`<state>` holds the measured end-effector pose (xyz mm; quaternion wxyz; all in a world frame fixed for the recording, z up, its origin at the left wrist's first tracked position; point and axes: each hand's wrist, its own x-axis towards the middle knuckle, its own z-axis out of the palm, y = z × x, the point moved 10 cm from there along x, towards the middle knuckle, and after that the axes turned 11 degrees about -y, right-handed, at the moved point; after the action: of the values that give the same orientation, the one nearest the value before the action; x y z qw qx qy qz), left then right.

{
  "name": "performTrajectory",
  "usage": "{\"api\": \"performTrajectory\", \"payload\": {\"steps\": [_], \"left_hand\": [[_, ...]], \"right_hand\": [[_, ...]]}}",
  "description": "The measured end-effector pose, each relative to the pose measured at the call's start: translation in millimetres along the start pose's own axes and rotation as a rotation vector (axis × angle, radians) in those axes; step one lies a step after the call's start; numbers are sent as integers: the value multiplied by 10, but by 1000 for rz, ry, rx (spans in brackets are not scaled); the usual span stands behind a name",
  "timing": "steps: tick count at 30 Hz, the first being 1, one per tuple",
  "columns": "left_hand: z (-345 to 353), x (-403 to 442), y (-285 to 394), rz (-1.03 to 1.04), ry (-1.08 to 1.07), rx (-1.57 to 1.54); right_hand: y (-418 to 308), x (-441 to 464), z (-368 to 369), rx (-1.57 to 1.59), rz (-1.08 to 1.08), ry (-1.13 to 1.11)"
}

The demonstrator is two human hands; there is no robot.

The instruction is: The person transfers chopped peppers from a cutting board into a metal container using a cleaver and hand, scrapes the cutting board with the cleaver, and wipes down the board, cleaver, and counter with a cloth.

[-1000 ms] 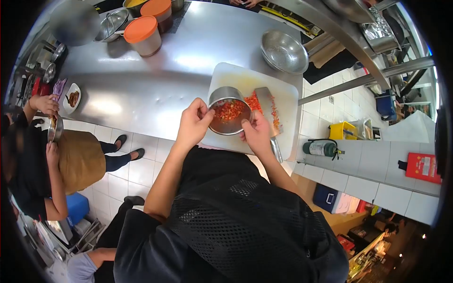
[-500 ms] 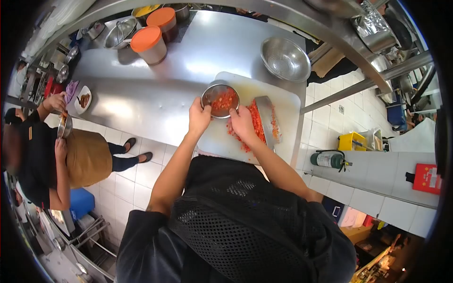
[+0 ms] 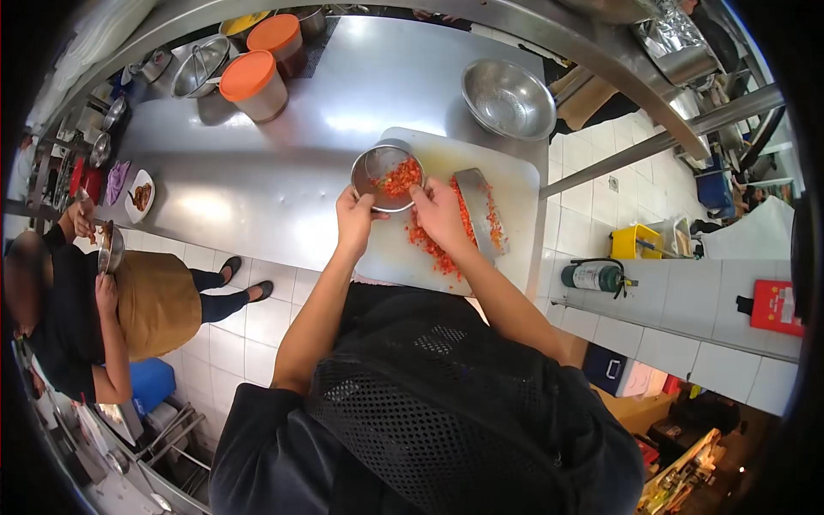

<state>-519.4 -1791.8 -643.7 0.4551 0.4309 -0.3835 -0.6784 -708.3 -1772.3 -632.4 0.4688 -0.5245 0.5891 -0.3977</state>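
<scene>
A small metal bowl (image 3: 371, 166) with chopped red pieces (image 3: 400, 178) inside is held between my two hands, above the left side of the white cutting board (image 3: 517, 176). My left hand (image 3: 355, 225) grips the bowl's near left rim. At its near right rim, my right hand (image 3: 440, 220) has the thumb on the edge; the fingers underneath are partly hidden. More chopped red bits (image 3: 439, 254) lie spread over the board under and beside my right hand. A broad-bladed knife (image 3: 477, 206) rests among them, its handle hidden behind my right forearm.
A large metal bowl (image 3: 510, 99) stands beyond the board. Orange-lidded tubs (image 3: 255, 86) and a metal bowl with a utensil (image 3: 199, 67) sit at the back left. A plate of food (image 3: 140, 196) is at the left edge, near a co-worker (image 3: 154, 296) holding a pan. A metal rail (image 3: 661, 154) crosses the right.
The view has shifted slightly. The bowl stays in both my hands, and the red pieces in it have settled more to its right side. The co-worker's raised hand has lowered toward their pan.
</scene>
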Motion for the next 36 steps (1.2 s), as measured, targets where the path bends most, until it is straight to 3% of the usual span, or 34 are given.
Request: {"api": "performTrajectory", "payload": {"steps": [3,7,9,10,12,14,16,18,19,24,26,29,33,36], "left_hand": [[82,-71,4,10,-19,-208],[167,-64,-89,-128,-126,-98],[-30,-68,295,2,30,280],[-31,-51,386,2,23,283],[116,-17,739,258,-108,332],[78,28,738,261,-121,349],[5,132,476,121,-155,648],[-152,166,167,89,-119,538],[-232,113,133,72,-58,384],[-591,-154,239,55,144,-26],[-841,-225,190,30,189,-108],[-1176,-321,11,-18,305,-250],[-1330,-393,-325,-89,348,-367],[-1185,-431,-393,-121,322,-383]], "right_hand": [[-281,-192,56,194,133,-35],[-282,-135,21,382,90,8],[-431,-96,-144,267,0,48],[-433,-80,-166,268,-2,56],[-583,-77,-216,17,-111,64],[-469,-43,-191,-113,-138,78],[-454,-18,-148,-240,-185,93],[-159,-16,-20,-58,23,-61],[-269,-15,-21,-122,-126,-53],[-261,-417,-675,52,-131,125],[42,-658,-1014,-70,-104,233],[543,-1198,-1343,-311,146,240],[471,-1834,-1246,-702,348,164],[644,-1932,-1163,-661,388,164]]}}
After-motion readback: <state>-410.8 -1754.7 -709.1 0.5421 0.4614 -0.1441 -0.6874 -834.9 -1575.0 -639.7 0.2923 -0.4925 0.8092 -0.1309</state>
